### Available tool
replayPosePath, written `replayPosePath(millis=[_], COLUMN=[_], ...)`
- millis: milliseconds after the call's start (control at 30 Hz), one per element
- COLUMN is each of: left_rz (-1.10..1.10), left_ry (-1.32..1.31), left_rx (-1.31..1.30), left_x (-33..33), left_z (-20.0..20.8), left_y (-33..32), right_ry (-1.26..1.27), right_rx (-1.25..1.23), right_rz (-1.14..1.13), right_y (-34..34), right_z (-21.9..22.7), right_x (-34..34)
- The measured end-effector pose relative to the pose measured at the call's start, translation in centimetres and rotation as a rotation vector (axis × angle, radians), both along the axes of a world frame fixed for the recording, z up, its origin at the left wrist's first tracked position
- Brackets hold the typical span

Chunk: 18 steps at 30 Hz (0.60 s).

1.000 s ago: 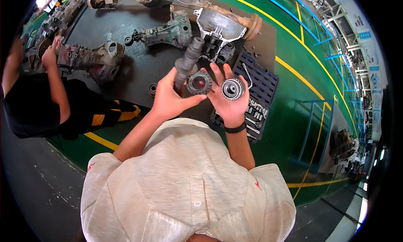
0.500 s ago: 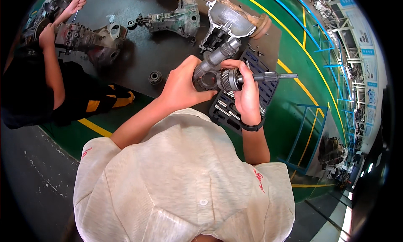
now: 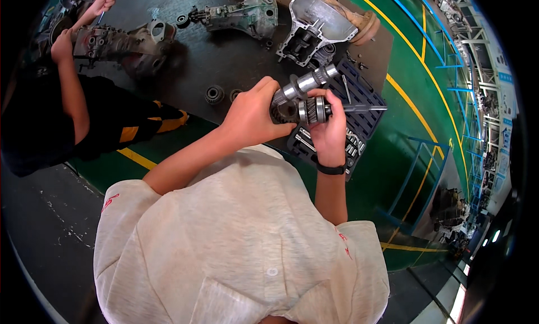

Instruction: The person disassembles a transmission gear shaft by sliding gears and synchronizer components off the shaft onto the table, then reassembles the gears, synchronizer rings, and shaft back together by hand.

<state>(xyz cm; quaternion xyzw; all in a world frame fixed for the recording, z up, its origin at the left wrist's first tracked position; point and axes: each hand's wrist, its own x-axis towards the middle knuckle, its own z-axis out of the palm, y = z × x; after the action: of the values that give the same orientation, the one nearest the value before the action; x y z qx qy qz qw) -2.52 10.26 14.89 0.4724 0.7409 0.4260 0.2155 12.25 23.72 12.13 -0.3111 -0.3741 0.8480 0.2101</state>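
Observation:
My left hand (image 3: 251, 113) is closed around a thick stepped steel shaft (image 3: 297, 88), which slants up to the right. Under that hand, by the thumb, is a dark toothed gear (image 3: 285, 112), partly hidden. My right hand (image 3: 330, 130) grips a gear shaft with a helical gear (image 3: 311, 110) and rings on it; its thin splined end (image 3: 365, 108) points right. The two shafts meet or nearly touch between my hands, above the table edge. Whether they are joined I cannot tell.
A socket tool case (image 3: 359, 99) lies open behind my right hand. Beyond stand a bell-shaped metal housing (image 3: 317, 23) and a gearbox (image 3: 244, 15). Loose gears (image 3: 214, 94) sit left of my hands. At far left, another person's hand (image 3: 63, 46) rests at a second gearbox (image 3: 123, 46).
The view has shifted, so the table parts appear farther right. The thick shaft now slants less steeply, and the thin shaft end reaches less far right. Both hands keep their grip.

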Motion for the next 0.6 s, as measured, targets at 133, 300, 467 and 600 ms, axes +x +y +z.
replayPosePath(millis=[133, 300, 467, 600], left_rz=[-0.045, -0.071, -0.119, -0.220], left_ry=[-0.062, -0.296, -0.552, -1.062], left_rx=[-0.059, -0.172, -0.045, 0.188], left_x=[0.3, 0.1, -1.0, -2.1], left_z=[-0.8, -0.3, -1.4, -0.9], left_y=[0.1, 0.7, 0.7, 2.1], right_ry=[0.031, 0.166, 0.331, 0.379], right_rx=[-0.193, -0.351, -0.380, -0.195], right_rz=[-0.059, -0.133, -0.167, -0.225], right_y=[-0.5, -0.4, -0.7, -0.7], right_z=[-1.3, -1.8, 1.0, 4.5], right_x=[0.8, 1.8, 2.3, 2.2])
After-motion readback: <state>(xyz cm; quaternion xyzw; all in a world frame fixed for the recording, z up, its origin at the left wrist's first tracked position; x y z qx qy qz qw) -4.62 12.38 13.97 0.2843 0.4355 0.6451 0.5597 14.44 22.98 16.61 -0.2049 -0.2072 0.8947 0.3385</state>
